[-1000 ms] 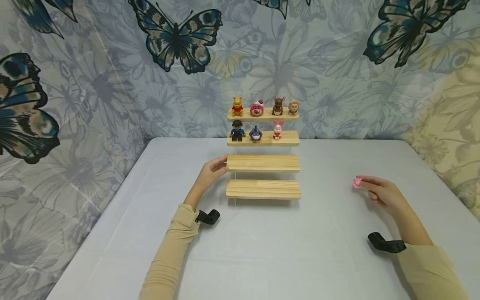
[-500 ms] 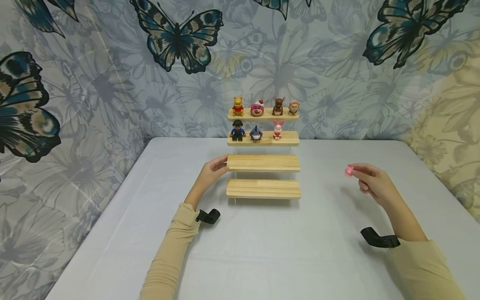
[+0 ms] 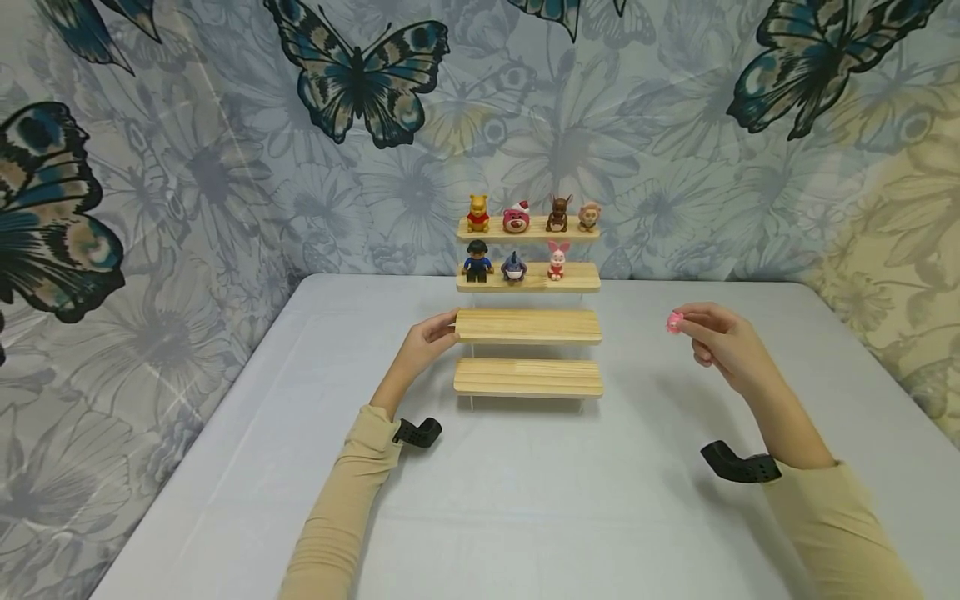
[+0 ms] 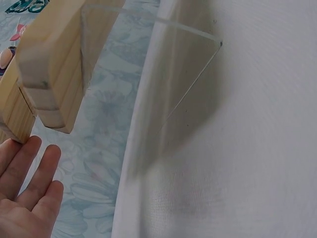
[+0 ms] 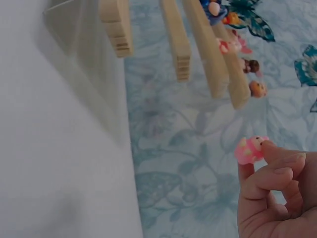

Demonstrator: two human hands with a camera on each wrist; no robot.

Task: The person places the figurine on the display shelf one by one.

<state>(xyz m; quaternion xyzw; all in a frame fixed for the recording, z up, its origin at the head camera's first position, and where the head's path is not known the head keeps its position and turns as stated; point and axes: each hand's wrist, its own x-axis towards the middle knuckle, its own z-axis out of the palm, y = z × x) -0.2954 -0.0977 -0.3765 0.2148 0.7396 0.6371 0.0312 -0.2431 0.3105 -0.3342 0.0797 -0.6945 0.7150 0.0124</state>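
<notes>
A tiered wooden display stand [image 3: 528,326] has four pale shelves on clear supports. My left hand [image 3: 427,340] holds the left end of its second shelf from the bottom, thumb and fingers at the edge. In the left wrist view, several fingers [image 4: 42,181] extend to that shelf's end; the thumb is hidden there. To the right of the stand, my right hand [image 3: 723,342] pinches a small pink figurine [image 3: 675,323] between thumb and fingers, raised over the table. The right wrist view shows the figurine [image 5: 249,149] with a pale face and yellowish patches.
On the top shelf stand a yellow bear [image 3: 477,214], a pink bear [image 3: 516,218], a brown figurine [image 3: 557,215] and a round-faced figurine [image 3: 588,217]. Below are a black-haired figure [image 3: 477,262], a blue donkey [image 3: 513,267] and a pink piglet [image 3: 556,262]. A white cloth covers the table [image 3: 540,500].
My right hand has moved left and farther from me, rising, with the pink figurine pinched in it. My left hand has stayed at the shelf's end.
</notes>
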